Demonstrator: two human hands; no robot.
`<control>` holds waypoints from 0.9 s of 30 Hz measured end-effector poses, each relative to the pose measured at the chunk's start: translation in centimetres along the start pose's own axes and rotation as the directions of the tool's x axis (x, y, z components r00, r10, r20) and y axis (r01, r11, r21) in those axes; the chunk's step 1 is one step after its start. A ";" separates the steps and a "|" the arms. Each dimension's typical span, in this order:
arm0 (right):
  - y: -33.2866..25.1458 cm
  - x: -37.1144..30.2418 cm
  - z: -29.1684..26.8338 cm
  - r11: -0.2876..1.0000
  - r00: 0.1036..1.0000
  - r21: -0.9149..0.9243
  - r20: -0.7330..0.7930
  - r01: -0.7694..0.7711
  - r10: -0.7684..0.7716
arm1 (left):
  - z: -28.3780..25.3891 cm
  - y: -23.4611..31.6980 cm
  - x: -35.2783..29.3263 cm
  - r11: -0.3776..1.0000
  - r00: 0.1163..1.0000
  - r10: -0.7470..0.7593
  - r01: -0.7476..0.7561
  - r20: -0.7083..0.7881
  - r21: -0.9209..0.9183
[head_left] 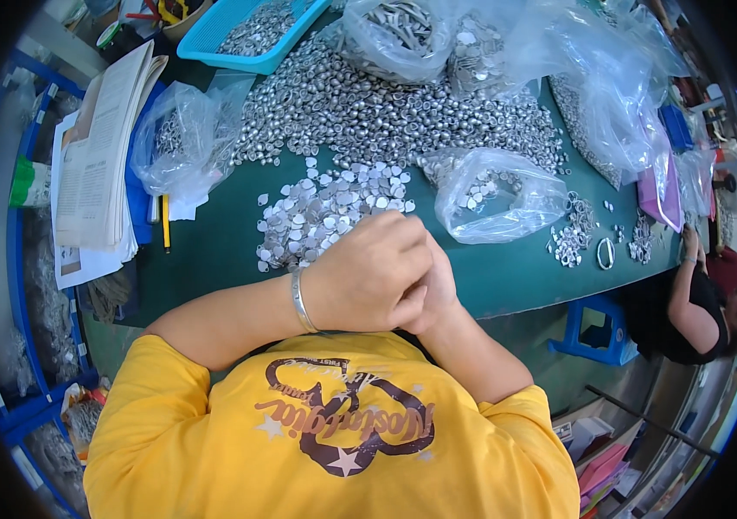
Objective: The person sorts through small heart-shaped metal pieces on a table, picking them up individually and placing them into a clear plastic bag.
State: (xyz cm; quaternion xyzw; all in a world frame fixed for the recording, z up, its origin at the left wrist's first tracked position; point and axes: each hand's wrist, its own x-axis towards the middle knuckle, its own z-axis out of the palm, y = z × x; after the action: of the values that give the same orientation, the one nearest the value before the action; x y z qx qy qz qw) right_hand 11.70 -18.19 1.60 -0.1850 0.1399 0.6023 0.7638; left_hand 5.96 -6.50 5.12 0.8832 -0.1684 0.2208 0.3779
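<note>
My left hand (367,275), with a silver bangle (302,300) at the wrist, is closed, its fingers curled in against my right hand (439,290). Both hands meet in front of my chest at the table's near edge. The right one also looks closed, but its fingers are mostly behind the left. Whatever may be between them is hidden. Just beyond my left hand lies a loose pile of small flat silver metal pieces (299,227). A clear plastic bag (498,223) with more small pieces in its mouth lies beyond my right hand.
A large heap of domed metal pieces (386,117) covers the back of the green table (490,281). Behind stand a blue basket (252,62) and filled plastic bags (399,39). Papers (96,160) lie left. At right are small metal rings (569,240), a blue stool (595,333) and another person (693,307).
</note>
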 end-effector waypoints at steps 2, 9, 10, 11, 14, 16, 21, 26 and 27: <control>-0.2 -1.2 1.8 0.995 0.956 -0.055 -0.281 0.079 -0.091 | -0.3 0.3 0.8 1.000 0.999 0.028 -0.028 0.036 -0.010; -8.2 -5.7 3.8 0.155 0.687 -0.885 0.220 0.440 -0.693 | 0.8 -2.4 6.3 0.909 0.912 -0.402 0.409 -0.080 0.087; -9.5 -4.9 4.4 0.218 0.711 -0.902 0.127 0.373 -0.691 | 1.2 -3.8 6.8 0.858 0.863 -0.502 0.488 0.057 0.158; -11.4 -3.8 4.4 0.082 0.735 -0.953 0.168 0.291 -0.656 | 1.9 -5.3 7.8 0.826 0.816 -0.563 0.551 0.131 0.117; -15.2 0.0 1.6 -0.602 0.706 -0.778 0.528 0.179 -0.472 | 2.8 -9.6 10.0 0.843 0.844 -0.527 0.534 -0.095 0.064; -15.5 0.4 2.2 -0.644 0.644 -0.760 0.539 0.093 -0.543 | 1.6 -11.4 10.6 0.910 0.894 -0.340 0.391 -0.292 0.139; -9.6 -2.9 2.6 -0.852 0.191 -0.428 0.903 0.303 -0.386 | 1.6 -4.8 3.5 0.936 0.953 0.276 -0.236 -0.127 0.262; -3.9 -4.6 0.4 -0.673 0.412 -0.577 0.812 0.462 -0.414 | 4.1 -1.8 -4.6 1.000 0.915 0.013 -0.012 0.403 -0.006; -3.5 -4.1 -0.1 -0.652 0.452 -0.608 0.787 0.453 -0.420 | 4.5 -1.5 -4.9 0.999 0.919 0.015 -0.027 0.395 0.025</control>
State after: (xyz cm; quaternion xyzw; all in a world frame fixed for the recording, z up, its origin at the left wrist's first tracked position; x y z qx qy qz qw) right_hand 14.12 -22.52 3.71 -0.7113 -0.4945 -0.0429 0.4977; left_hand 3.72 -8.22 -1.08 0.9134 -0.2469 0.0451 0.3206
